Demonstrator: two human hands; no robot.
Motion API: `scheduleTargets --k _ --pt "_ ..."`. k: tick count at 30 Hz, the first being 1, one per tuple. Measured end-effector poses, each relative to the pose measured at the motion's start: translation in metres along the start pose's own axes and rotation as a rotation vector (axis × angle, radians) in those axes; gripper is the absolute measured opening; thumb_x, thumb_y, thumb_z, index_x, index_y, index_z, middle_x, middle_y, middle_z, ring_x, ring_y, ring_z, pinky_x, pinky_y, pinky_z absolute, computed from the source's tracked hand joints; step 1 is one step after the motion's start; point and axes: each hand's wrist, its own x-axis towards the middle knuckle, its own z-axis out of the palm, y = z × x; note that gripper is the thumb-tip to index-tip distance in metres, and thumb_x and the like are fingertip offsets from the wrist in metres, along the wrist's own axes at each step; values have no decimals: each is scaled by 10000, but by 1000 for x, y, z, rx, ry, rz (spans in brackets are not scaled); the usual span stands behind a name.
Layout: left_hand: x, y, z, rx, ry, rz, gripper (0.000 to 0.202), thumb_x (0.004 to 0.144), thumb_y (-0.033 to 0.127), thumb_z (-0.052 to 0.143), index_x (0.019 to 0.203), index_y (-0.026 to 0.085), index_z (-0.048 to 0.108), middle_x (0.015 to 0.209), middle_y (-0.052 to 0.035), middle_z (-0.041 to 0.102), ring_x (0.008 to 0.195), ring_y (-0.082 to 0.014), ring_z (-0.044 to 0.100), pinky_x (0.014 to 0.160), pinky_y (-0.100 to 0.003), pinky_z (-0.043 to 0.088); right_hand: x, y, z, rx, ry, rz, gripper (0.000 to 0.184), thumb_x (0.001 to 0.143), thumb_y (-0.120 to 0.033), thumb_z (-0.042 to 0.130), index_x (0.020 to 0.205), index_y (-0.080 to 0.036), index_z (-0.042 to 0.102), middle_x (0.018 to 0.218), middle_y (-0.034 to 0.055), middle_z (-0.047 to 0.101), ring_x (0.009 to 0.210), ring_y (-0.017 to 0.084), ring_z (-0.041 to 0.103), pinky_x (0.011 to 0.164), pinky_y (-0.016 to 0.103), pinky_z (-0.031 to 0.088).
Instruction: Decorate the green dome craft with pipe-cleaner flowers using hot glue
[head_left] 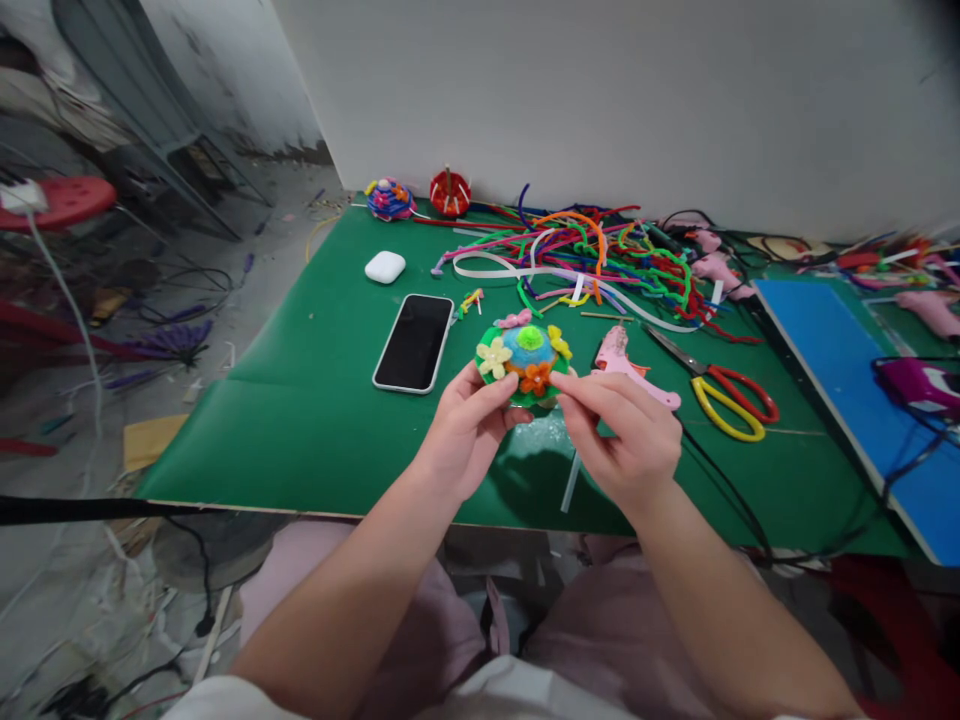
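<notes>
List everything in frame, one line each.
flower ornament: 1, green and blue, held over mat
phone: 1, black screen, left of ornament
earbud case: 1, white, beyond phone
glue gun: 1, pink, right of ornament
scissors: 1, red/yellow handles, right of glue gun
pipe cleaners: pile, mixed, mat's far side
striped craft: 1, multicolour, by wall
red craft: 1, red, by wall
green mat: 1, green, tabletop
blue mat: 1, blue, right edge
left hand: 1, bare, grips ornament's left
right hand: 1, bare, pinches ornament's right
</notes>
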Motion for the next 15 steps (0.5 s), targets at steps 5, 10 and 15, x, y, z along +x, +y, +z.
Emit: scheduleTargets --k 5,10,15 --pt "0 0 0 7 -7 -2 187 738 162 609 923 176 591 918 -8 632 764 -101 589 548 -180 473 0 0 2 6 -19 -14 278 749 -76 582 999 -190 624 786 32 661 687 119 601 656 241 515" --pt "0 0 -1 10 -5 -6 195 730 168 618 923 180 590 921 -5 630 759 -106 594 545 -182 474 1 1 0 9 -3 7 266 743 -65 577 976 -181 634 776 36 664 669 123 603 639 249 511" --pt "0 0 -1 8 -5 -9 201 732 165 618 931 178 593 930 -11 623 756 -106 593 544 -184 479 2 0 -1 -16 15 66 250 755 -65 560 966 -176 636 717 17 654 552 96 545 569 240 486"
